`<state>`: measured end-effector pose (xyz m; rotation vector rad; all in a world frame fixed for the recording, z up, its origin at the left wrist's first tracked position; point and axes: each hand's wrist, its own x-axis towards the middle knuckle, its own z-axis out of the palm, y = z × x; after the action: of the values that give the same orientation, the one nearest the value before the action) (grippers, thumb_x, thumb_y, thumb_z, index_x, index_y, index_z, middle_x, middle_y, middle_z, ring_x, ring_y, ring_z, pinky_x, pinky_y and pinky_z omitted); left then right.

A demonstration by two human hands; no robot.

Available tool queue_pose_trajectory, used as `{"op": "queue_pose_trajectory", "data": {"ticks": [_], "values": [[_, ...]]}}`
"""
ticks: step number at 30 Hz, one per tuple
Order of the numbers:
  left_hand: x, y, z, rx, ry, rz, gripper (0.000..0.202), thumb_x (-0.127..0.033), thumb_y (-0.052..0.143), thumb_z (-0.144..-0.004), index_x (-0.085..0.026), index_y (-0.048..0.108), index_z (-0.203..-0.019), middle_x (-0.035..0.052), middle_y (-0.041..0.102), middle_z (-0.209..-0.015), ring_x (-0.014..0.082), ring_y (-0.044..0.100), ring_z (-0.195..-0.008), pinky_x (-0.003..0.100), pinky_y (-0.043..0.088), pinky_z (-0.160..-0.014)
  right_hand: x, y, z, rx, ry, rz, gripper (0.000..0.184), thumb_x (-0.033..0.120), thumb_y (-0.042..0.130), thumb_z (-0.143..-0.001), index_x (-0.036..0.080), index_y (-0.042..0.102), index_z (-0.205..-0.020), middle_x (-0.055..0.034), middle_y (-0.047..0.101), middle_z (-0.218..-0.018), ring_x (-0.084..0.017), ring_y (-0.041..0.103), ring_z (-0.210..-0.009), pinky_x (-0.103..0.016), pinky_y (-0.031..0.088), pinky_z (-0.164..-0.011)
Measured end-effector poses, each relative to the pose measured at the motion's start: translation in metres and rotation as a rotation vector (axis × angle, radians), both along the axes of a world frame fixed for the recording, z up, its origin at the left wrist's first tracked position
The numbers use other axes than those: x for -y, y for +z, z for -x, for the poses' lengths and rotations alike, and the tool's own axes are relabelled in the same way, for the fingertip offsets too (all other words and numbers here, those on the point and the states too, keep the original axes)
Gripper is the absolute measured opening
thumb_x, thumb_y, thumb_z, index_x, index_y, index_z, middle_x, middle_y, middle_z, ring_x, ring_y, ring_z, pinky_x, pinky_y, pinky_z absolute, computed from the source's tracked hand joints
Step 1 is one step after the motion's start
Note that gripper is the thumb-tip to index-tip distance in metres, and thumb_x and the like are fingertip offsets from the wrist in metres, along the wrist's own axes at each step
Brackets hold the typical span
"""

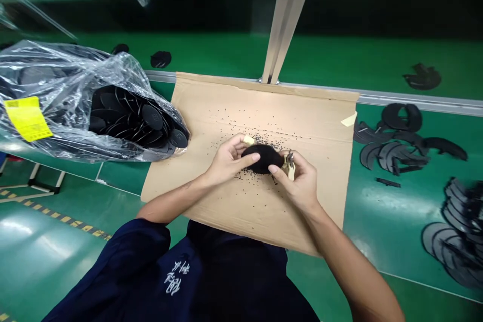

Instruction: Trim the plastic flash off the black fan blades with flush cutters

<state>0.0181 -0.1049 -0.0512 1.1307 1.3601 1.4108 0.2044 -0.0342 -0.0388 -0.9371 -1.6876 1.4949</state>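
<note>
- Two bare forearms reach in over a dark blue garment [226, 274] with white lettering, and here's the action, mid-board!
- Left hand [227, 160]: part closed, thumb flat across the top of a dark black piece [261, 156], gripping its left side; a pale yellow wrap [248, 140] shows at a fingertip.
- Right hand [305, 181]: part closed too, thumb tip on the piece's right edge, fingers curled beyond; a pale yellow bit with dark clumps [290, 163] sits among them, too small to make out.
- And the piece itself? Between both hands, over the middle of the cardboard sheet [234, 211]; can't tell whether it touches down.
- All around it, black specks [271, 133] scatter across the cardboard!
- Over on the right, curved black parts [390, 155] lie heaped on the green surface [377, 201], a second pile [445, 249] nearer the person.
- Out left, a clear plastic bag [71, 78] spills open on black discs [152, 116], yellow label [28, 118] showing.
- Farther back, a metal post [289, 15] rises behind the cardboard.
</note>
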Motion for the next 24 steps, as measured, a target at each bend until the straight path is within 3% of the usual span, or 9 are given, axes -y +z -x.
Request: {"op": "queue_pose_trajectory", "data": {"ticks": [3, 6, 8, 11, 13, 15, 19, 21, 24], "values": [[-0.001, 0.007, 0.005, -0.098, -0.094, -0.057, 0.037, -0.053, 0.072, -0.09, -0.019, 0.062, -0.1, 0.0065, 0.076, -0.098, 0.0166, 0.076, -0.091, 0.029, 0.063, -0.08, -0.001, -0.003, -0.003, 0.002, -0.018, -0.135, 0.025, 0.044, 0.078, -0.085, 0.023, 0.065, -0.091, -0.0004, 0.066, -0.08, -0.017, 0.06, -0.07, -0.031, 0.051, -0.063], [-0.008, 0.025, 0.02, -0.222, -0.277, -0.082, 0.043, -0.058, 0.057, -0.098, -0.018, 0.07, -0.104, 0.0115, 0.078, -0.105, 0.02, 0.075, -0.1, 0.034, 0.062, -0.088, -0.004, -0.004, -0.006, -0.006, 0.022, -0.406, 0.01, 0.029, 0.073, -0.089, 0.024, 0.066, -0.094, -0.0033, 0.072, -0.087, -0.02, 0.066, -0.077, -0.035, 0.054, -0.069], [-0.017, 0.04, 0.031, -0.305, -0.408, -0.05, 0.043, -0.053, 0.047, -0.104, -0.018, 0.073, -0.107, 0.0107, 0.079, -0.104, 0.0189, 0.076, -0.096, 0.032, 0.062, -0.083, -0.006, -0.005, -0.006, -0.009, 0.073, -0.636, 0.011, 0.018, 0.07, -0.089, 0.024, 0.066, -0.098, -0.0038, 0.072, -0.086, -0.021, 0.067, -0.077, -0.036, 0.054, -0.068], [-0.033, 0.061, 0.04, -0.474, -0.643, 0.026, 0.02, -0.035, 0.063, -0.098, -0.021, 0.075, -0.105, 0.0023, 0.079, -0.089, 0.0147, 0.074, -0.075, 0.023, 0.058, -0.063, -0.009, -0.007, -0.006, 0.004, 0.111, -0.962, 0.021, 0.007, 0.063, -0.088, 0.023, 0.064, -0.102, -0.004, 0.072, -0.082, -0.021, 0.067, -0.076, -0.035, 0.051, -0.066], [-0.044, 0.071, 0.044, -0.636, -0.795, 0.075, 0.008, -0.02, 0.071, -0.091, -0.023, 0.076, -0.097, -0.0035, 0.075, -0.076, 0.0115, 0.07, -0.063, 0.019, 0.052, -0.054, -0.009, -0.007, -0.005, 0.029, 0.118, -1.089, 0.024, 0.005, 0.058, -0.089, 0.023, 0.062, -0.104, -0.0049, 0.072, -0.084, -0.021, 0.066, -0.078, -0.035, 0.049, -0.065], [-0.056, 0.082, 0.054, -0.779, -0.86, 0.105, 0.015, -0.009, 0.072, -0.086, -0.023, 0.076, -0.091, -0.0061, 0.073, -0.071, 0.0098, 0.068, -0.061, 0.017, 0.05, -0.055, -0.008, -0.008, -0.006, 0.072, 0.094, -1.119, 0.021, 0.008, 0.058, -0.09, 0.022, 0.061, -0.106, -0.0065, 0.072, -0.087, -0.022, 0.065, -0.079, -0.035, 0.047, -0.066], [-0.095, 0.104, 0.1, -1.0, -0.705, 0.15, 0.019, -0.002, 0.073, -0.077, -0.019, 0.075, -0.084, -0.0023, 0.077, -0.08, 0.0127, 0.07, -0.07, 0.02, 0.05, -0.064, -0.011, -0.01, -0.009, 0.218, -0.04, -1.044, 0.006, 0.022, 0.062, -0.096, 0.021, 0.057, -0.099, -0.0059, 0.066, -0.082, -0.02, 0.056, -0.072, -0.034, 0.042, -0.064], [-0.124, 0.111, 0.128, -1.225, -0.408, 0.265, 0.016, -0.004, 0.074, -0.076, -0.018, 0.075, -0.082, 0.0001, 0.078, -0.087, 0.0153, 0.071, -0.082, 0.023, 0.051, -0.074, -0.013, -0.009, -0.011, 0.301, -0.095, -1.004, 0.01, 0.029, 0.06, -0.099, 0.022, 0.055, -0.094, -0.0044, 0.063, -0.08, -0.02, 0.053, -0.07, -0.034, 0.039, -0.064], [-0.163, 0.107, 0.153, -1.31, -0.216, 0.319, 0.013, -0.005, 0.068, -0.083, -0.014, 0.075, -0.091, 0.0064, 0.078, -0.097, 0.02, 0.071, -0.095, 0.028, 0.053, -0.085, -0.013, -0.008, -0.014, 0.425, -0.123, -0.977, 0.017, 0.036, 0.056, -0.1, 0.021, 0.054, -0.093, -0.0046, 0.06, -0.081, -0.021, 0.051, -0.072, -0.034, 0.037, -0.067]]}}
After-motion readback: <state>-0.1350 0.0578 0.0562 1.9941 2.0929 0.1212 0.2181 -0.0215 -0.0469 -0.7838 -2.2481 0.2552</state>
